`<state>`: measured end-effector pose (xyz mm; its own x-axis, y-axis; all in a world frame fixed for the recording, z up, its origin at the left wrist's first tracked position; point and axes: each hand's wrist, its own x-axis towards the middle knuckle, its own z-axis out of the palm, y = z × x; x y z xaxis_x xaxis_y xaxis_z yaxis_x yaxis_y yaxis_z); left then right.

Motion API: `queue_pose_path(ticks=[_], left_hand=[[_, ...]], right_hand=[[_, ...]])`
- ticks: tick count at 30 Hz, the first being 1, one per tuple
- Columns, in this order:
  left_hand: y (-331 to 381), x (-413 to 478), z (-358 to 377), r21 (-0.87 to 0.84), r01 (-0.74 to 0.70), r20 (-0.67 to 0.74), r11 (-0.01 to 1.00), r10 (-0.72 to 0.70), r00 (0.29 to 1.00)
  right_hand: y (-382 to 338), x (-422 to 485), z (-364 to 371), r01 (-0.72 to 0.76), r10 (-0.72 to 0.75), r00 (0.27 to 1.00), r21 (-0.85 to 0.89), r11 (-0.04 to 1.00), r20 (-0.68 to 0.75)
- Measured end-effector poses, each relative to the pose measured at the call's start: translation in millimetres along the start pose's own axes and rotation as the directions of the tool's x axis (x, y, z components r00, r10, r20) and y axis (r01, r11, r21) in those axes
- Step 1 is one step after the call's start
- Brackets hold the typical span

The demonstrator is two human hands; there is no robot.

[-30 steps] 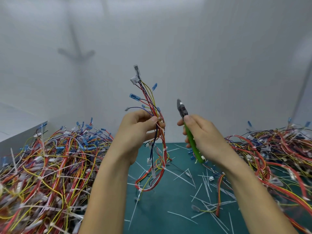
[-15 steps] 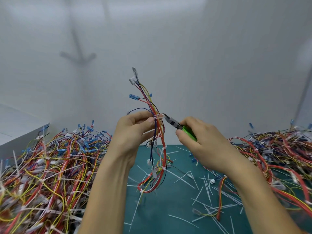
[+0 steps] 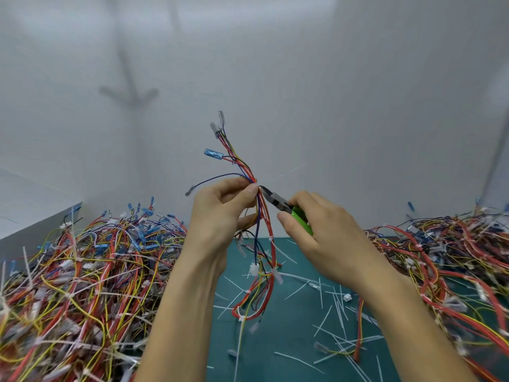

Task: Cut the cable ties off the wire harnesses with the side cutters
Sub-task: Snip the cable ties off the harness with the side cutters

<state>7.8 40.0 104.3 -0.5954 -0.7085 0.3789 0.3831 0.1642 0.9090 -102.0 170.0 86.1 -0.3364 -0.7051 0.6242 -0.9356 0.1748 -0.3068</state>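
- White wall rises behind the teal mat. It's plain, with a blurry shadow on it.
- Left heap of wire harnesses covers the mat's left side: red, yellow and blue wires, blue terminals, white ties all tangled.
- Right heap of harnesses covers the mat's right side, mostly red wires. Your right forearm crosses in front of its near edge.
- Grey box pokes out behind the left heap, at the mat's far left.
- Held wire harness hangs upright above the mat's centre. Loose ends fan out on top, with a blue terminal and clear connectors. The red loop at the bottom dangles down to the mat, and a white plug hangs mid-bundle.
- Several white cable ties are on the harness, uncut.
- Your left hand, above the mat's centre, pinches the bundle between thumb and curled fingers and hides part of the wires.
- Your right hand, just right of it, grips the side cutters by the green handles. Most of the handle is hidden in your fist.
- The cutter nose points left, tip at the bundle right beside your left thumb. I can't tell whether the blades are parted.
- Cut tie scraps litter the bare mat, mostly right of centre.
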Motion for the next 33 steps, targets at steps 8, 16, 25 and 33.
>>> queue_pose_path(ticks=[8,16,25,33], left_hand=[[-0.3,0.0,-1.4,0.004,-0.016,-0.001,1.000,0.016,1.000],[-0.3,0.2,-1.9,0.056,-0.036,-0.008,0.998,0.037,0.999],[-1.6,0.1,-1.4,0.075,-0.033,0.005,0.997,0.033,0.999],[-2.0,-0.4,-1.1,0.074,-0.031,0.007,0.997,0.030,1.000]], right_hand=[[-4.2,0.6,-0.3,-0.053,0.051,0.999,0.084,0.995,0.018],[-5.6,0.3,-1.4,-0.065,0.060,0.997,0.116,0.991,0.043],[-4.4,-0.2,-4.3,-0.108,0.094,0.991,0.157,0.982,0.090],[-3.1,0.0,-4.8,-0.118,0.104,0.990,0.153,0.981,0.097]])
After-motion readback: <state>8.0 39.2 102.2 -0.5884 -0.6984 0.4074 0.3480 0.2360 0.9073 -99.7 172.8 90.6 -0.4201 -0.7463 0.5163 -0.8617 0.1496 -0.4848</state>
